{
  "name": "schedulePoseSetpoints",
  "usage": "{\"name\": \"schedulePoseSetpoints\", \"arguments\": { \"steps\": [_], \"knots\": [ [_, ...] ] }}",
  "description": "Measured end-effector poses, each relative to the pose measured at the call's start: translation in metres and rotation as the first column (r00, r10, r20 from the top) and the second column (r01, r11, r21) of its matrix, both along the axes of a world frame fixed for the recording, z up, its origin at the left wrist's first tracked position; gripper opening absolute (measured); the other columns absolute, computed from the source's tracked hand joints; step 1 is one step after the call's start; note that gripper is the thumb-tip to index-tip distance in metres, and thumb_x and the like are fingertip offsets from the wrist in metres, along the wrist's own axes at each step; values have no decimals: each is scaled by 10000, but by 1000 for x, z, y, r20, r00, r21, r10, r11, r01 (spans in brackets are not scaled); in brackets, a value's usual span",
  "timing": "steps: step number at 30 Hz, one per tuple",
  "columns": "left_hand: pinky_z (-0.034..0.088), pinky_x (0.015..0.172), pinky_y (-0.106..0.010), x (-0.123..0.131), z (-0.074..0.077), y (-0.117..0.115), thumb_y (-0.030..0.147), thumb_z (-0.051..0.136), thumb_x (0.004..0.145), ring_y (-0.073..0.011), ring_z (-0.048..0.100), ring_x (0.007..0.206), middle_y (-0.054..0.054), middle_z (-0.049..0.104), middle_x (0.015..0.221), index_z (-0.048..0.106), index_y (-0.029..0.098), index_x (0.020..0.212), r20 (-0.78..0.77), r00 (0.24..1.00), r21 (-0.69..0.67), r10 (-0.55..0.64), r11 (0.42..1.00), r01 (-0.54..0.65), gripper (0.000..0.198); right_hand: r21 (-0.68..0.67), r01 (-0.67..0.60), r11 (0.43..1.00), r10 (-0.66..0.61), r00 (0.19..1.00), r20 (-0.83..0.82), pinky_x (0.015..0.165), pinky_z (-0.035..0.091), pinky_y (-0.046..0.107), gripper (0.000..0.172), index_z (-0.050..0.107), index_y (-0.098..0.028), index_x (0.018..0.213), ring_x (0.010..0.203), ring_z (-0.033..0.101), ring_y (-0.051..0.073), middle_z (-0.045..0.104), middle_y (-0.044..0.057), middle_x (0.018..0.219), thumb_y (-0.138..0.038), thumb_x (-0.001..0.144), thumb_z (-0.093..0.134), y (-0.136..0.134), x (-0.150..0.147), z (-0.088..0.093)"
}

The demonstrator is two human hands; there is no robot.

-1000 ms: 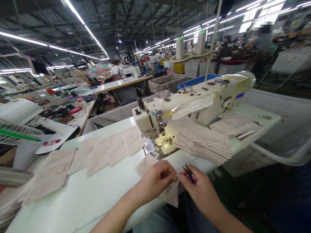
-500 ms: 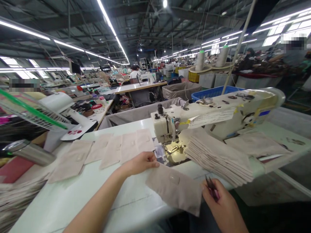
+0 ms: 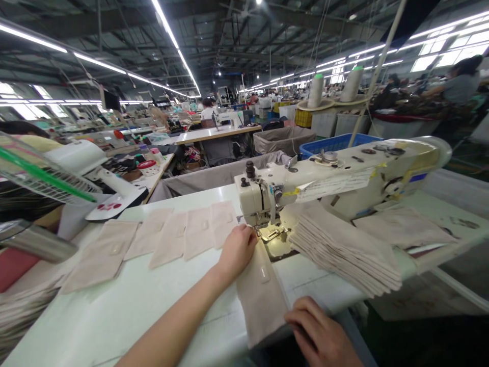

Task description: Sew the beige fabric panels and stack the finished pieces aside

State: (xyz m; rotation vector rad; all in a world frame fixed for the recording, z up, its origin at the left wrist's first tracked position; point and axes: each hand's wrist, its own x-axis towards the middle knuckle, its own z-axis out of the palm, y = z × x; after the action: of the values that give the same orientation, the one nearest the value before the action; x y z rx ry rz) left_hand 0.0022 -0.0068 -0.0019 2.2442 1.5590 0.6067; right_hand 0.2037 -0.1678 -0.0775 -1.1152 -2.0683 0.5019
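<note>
A beige fabric piece (image 3: 263, 300) with a small clear patch on it lies at the table's front edge. My left hand (image 3: 239, 247) is closed on its far end, close beside the lit needle area of the sewing machine (image 3: 260, 199). At the near right corner of the piece, my right hand (image 3: 324, 331) has its fingers bent, the fingertips pinching the edge. The inside of that palm is hidden, and no snips show there. Several similar beige pieces (image 3: 200, 232) are laid out in an overlapping row left of my left hand.
Right of the needle lies a thick stack of beige pieces (image 3: 344, 250), with more fabric (image 3: 405, 224) behind it. A white fan (image 3: 80, 158) and a steel flask (image 3: 36, 242) stand at the left. Beyond the machine are a blue basket (image 3: 340, 145) and thread cones (image 3: 315, 92).
My left hand has moved right and forward to the needle area, taking the fabric's far end along. The piece has turned lengthwise. The snips seen in my right hand are out of sight now.
</note>
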Motion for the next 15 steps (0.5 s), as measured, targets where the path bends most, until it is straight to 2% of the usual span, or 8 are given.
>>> {"name": "schedulePoseSetpoints", "arguments": {
  "steps": [4, 9, 15],
  "knots": [
    [391, 674, -278, -5, -4, 2, 101, 534, 844, -188, 540, 748, -56, 581, 782, 548, 180, 682, 14, 1000, 31, -4, 1000, 4, 182, -18, -20, 1000, 23, 986, 167, 687, 533, 180, 431, 607, -247, 1067, 777, 701, 140, 657, 36, 967, 12, 781, 416, 0, 2, -1],
    [374, 633, -267, -6, -9, 12, 91, 530, 815, -168, 523, 693, -31, 557, 718, 545, 183, 637, 35, 999, 35, 23, 999, -24, 200, 5, 50, 999, -50, 985, 163, 679, 523, 190, 437, 595, -249, 1037, 764, 690, 144, 657, 36, 939, 18, 760, 388, 0, -6, 0],
    [351, 623, -268, -7, -14, 19, 96, 532, 808, -162, 514, 672, -25, 548, 683, 495, 190, 586, 55, 998, 37, 35, 999, -37, 244, 17, 1, 1000, -4, 980, 198, 636, 506, 175, 458, 582, -245, 1053, 733, 684, 139, 647, 27, 934, 22, 715, 426, 5, -6, 5]
  ]
}}
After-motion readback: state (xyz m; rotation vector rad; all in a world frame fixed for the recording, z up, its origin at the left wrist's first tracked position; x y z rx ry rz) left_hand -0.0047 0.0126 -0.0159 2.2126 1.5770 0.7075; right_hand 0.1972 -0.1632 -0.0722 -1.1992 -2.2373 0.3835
